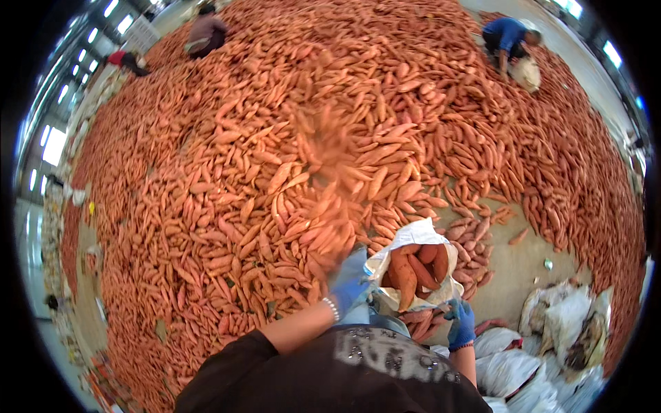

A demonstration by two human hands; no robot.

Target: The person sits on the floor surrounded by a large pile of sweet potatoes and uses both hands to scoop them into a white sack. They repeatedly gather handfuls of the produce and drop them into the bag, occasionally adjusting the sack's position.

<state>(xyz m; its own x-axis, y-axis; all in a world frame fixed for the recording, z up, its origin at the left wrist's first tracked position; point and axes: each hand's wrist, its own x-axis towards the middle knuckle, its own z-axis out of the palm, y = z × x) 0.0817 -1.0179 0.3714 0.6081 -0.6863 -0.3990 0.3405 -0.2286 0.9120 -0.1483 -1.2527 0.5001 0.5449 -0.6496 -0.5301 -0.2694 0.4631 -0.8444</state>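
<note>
In front of my body a white woven sack (413, 235) stands with its mouth facing up. Reddish-orange sweet potatoes (405, 273) fill the part of it I can see. My right hand (459, 322), in a blue glove, pinches the sack's rim at the near right. On the other side is my left hand (348, 289), also blue-gloved and blurred. It is against or close beside the sack's left edge; its fingers are too unclear to show a grip. A huge heap of sweet potatoes (279, 175) spreads before me, with a blurred patch in its middle.
Filled white sacks (506, 369) and crumpled empty sacks (563, 315) lie at my right. Concrete floor (511, 253) shows beyond the sack. A person in blue (506, 36) bends over a pale sack at far right. Two more people (206, 33) are at far left.
</note>
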